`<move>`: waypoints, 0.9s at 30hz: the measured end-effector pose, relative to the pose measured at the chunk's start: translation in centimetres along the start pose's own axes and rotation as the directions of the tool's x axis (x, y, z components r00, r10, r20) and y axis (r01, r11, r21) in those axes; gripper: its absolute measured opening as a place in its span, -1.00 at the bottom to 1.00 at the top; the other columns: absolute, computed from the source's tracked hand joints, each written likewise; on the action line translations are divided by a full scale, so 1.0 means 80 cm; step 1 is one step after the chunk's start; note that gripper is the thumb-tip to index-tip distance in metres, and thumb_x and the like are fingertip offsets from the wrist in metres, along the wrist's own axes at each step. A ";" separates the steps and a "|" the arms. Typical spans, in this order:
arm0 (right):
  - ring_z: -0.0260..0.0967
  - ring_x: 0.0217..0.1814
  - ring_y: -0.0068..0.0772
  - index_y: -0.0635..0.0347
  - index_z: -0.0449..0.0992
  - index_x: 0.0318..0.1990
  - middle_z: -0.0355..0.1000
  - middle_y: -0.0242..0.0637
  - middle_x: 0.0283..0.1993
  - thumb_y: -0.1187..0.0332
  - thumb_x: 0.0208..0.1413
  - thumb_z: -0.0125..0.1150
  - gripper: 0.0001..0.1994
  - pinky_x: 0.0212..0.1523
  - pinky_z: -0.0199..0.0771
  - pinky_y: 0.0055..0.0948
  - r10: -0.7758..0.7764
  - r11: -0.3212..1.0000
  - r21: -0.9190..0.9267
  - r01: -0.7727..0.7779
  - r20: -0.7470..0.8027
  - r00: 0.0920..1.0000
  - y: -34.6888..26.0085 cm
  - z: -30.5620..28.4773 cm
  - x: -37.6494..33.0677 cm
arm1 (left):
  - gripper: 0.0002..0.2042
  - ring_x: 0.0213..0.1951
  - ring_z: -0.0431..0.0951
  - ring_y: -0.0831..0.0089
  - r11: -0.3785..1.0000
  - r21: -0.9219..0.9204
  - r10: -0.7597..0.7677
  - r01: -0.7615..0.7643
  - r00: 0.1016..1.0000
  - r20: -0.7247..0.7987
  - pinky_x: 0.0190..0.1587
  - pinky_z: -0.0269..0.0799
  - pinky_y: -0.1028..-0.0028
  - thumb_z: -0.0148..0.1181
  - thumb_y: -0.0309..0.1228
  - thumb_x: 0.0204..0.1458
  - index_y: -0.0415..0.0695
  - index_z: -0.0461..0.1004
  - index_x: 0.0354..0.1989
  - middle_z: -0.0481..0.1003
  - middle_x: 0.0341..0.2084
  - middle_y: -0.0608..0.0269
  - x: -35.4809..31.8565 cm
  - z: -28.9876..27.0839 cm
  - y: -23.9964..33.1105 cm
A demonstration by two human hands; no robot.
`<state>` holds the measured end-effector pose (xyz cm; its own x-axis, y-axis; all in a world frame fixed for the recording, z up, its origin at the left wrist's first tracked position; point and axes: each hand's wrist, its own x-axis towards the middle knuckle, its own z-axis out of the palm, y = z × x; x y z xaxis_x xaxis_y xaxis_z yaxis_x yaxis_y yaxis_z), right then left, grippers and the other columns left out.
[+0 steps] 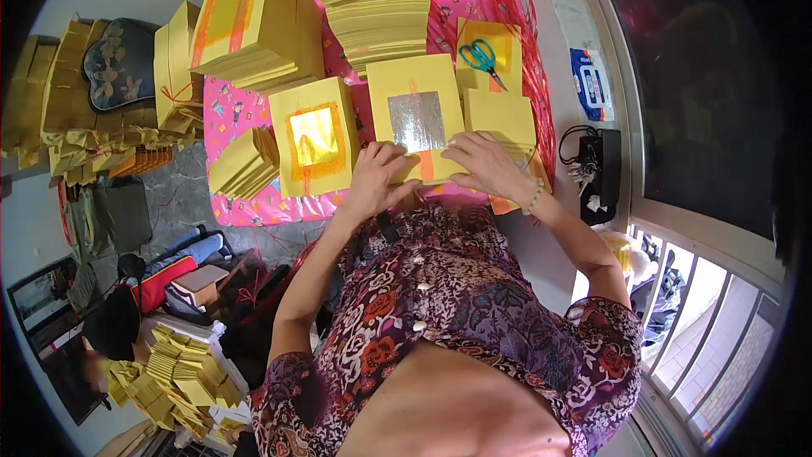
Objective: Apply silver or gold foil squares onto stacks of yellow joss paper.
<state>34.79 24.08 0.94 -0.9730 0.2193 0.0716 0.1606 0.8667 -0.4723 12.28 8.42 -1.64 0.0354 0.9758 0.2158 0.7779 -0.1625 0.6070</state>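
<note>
A yellow sheet of joss paper [417,119] with a silver foil square and an orange stripe lies on the table in front of me. My left hand [379,174] grips its near left edge, fingers curled on top and thumb low along the edge. My right hand [489,165], a beaded bracelet at its wrist, holds the near right edge the same way. Whether one sheet or several lie between my fingers is hidden. Left of my hands lies gold-foil joss paper [315,136] framed in orange. To the right sits a small yellow paper stack [501,123].
Teal-handled scissors [479,55] rest on yellow paper beyond the right stack. Tall paper stacks [254,26] crowd the far side, and red strings [529,34] hang along the pink tablecloth's [233,110] right edge. A wipes pack [592,85] lies by the window; another person [161,279] is at lower left.
</note>
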 end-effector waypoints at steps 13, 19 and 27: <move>0.46 0.03 -0.13 0.15 0.46 -0.03 0.39 -0.15 0.06 0.33 -0.10 0.33 -0.59 0.01 0.51 -0.23 -0.007 0.996 -0.086 0.008 0.006 1.000 -0.001 0.019 -0.005 | -0.57 -0.12 0.50 0.21 0.989 0.139 0.039 -0.041 0.999 0.021 -0.08 0.45 0.29 0.39 -0.23 -0.12 -0.11 0.52 -0.06 0.52 -0.11 0.20 0.001 0.000 0.005; 0.46 0.06 -0.12 0.15 0.44 -0.01 0.39 -0.13 0.08 0.33 -0.07 0.29 -0.59 0.05 0.52 -0.23 -0.022 0.990 -0.139 0.018 -0.023 0.999 0.004 0.029 -0.008 | -0.60 -0.12 0.51 0.22 0.984 0.166 0.059 -0.063 0.998 0.028 -0.04 0.48 0.30 0.37 -0.21 -0.07 -0.12 0.50 -0.08 0.52 -0.11 0.21 0.000 0.003 -0.001; 0.49 0.02 -0.07 0.18 0.47 -0.06 0.48 -0.12 0.00 0.34 -0.02 0.27 -0.67 0.04 0.54 -0.20 -0.089 0.993 -0.087 0.082 -0.074 0.993 0.007 0.020 -0.005 | -0.61 -0.10 0.53 0.24 0.981 0.179 0.070 -0.078 0.996 0.046 -0.05 0.51 0.29 0.35 -0.20 -0.04 -0.11 0.51 -0.07 0.53 -0.09 0.21 -0.002 0.004 -0.005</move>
<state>35.01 23.73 -0.78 -0.9684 0.1740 0.1785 0.0936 0.9174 -0.3867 12.19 8.35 -2.17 0.1191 0.9677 0.2221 0.8727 -0.2088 0.4414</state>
